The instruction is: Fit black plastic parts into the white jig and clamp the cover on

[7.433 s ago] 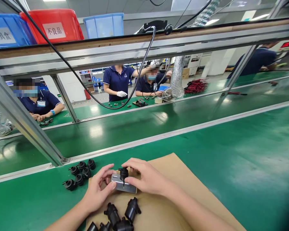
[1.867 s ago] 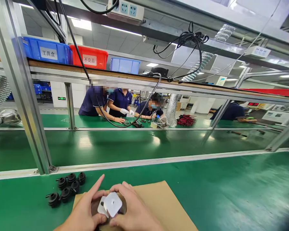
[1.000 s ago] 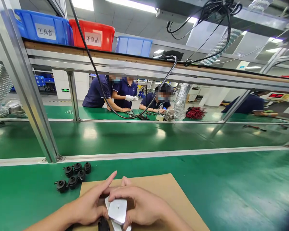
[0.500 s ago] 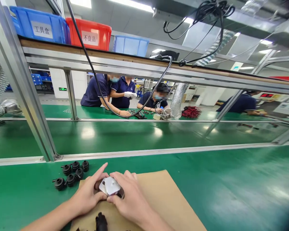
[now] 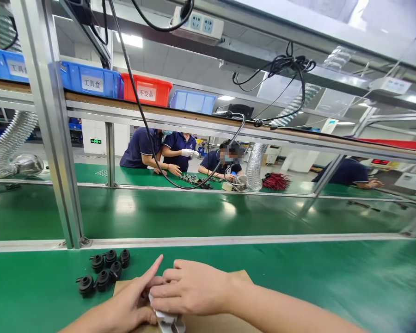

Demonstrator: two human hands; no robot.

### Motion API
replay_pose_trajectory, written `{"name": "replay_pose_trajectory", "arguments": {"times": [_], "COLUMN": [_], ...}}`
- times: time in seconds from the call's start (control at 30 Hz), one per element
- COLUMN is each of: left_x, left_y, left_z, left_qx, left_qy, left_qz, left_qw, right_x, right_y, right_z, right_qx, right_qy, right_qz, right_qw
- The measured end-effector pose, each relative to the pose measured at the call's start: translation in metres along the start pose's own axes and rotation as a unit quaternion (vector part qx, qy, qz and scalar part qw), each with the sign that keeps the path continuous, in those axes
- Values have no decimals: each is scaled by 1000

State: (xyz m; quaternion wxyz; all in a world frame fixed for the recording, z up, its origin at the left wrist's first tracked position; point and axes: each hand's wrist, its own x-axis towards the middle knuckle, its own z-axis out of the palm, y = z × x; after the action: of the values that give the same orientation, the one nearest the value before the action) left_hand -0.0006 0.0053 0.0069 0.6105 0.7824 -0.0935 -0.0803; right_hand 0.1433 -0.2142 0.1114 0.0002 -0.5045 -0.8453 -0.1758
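Note:
A shiny white-silver part (image 5: 167, 319) with a bent lower piece is between my hands near the bottom of the view. My left hand (image 5: 133, 303) grips its left side, thumb at the near edge and index finger pointing up. Over the top of the part lies my right hand (image 5: 190, 287), its fingers curled across and hiding most of it. Brown cardboard (image 5: 208, 323) is beneath both hands. Left of them, several black round fittings (image 5: 103, 277) with short side spouts stand on the green bench.
A metal post (image 5: 55, 125) rises at the left from a pale rail (image 5: 229, 240). A black cable (image 5: 143, 120) hangs from above. Blue bins and a red bin (image 5: 146, 90) sit on the upper shelf. Several people work at the green bench (image 5: 180, 208) beyond.
My right hand has turned and moved over the top of the silver part, covering it. The view has tilted up, so the hands sit lower and the black object on the cardboard is out of frame.

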Motion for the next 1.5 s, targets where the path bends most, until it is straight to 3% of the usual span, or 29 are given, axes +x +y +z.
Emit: {"name": "replay_pose_trajectory", "arguments": {"times": [0.13, 0.3, 0.47, 0.6, 0.77, 0.9, 1.0, 1.1, 1.2, 1.27, 1.33, 1.4, 1.5], "left_x": [3, 4, 5, 6, 5, 4, 1, -2, -1, 0, 2, 4, 9], "left_y": [-8, -15, 2, 13, 8, -2, -10, -19, -29, -34, -36, -35, -28], "left_z": [3, 7, 5, 5, 7, 6, 7, 10, 12, 11, 9, 6, 4], "left_qx": [19, 46, 53, 98, 57, 26, 40, 69, 93, 103, 131, 161, 175], "left_qy": [27, 75, 40, 30, 28, 37, 59, 78, 120, 138, 138, 131, 114], "left_qz": [-5, -17, -25, -35, -28, -6, 4, 33, 42, 61, 91, 126, 175], "left_qw": [999, 996, 998, 994, 998, 999, 997, 994, 987, 983, 977, 970, 962], "right_x": [13, 13, 8, 8, 11, 10, 5, -7, -28, -46, -63, -74, -75], "right_y": [14, 18, 5, -12, -32, -36, -35, -37, -43, -46, -47, -46, -43], "right_z": [4, 10, 15, 18, 26, 24, 16, 16, 27, 36, 43, 47, 55], "right_qx": [19, 64, 115, 128, 157, 174, 209, 256, 314, 320, 308, 282, 261], "right_qy": [-44, -56, -40, -65, -76, -79, -46, 56, 183, 221, 193, 123, 55], "right_qz": [-64, -64, 50, 145, 257, 302, 284, 264, 322, 381, 433, 462, 441], "right_qw": [997, 994, 991, 979, 950, 934, 935, 928, 874, 839, 825, 831, 857]}}
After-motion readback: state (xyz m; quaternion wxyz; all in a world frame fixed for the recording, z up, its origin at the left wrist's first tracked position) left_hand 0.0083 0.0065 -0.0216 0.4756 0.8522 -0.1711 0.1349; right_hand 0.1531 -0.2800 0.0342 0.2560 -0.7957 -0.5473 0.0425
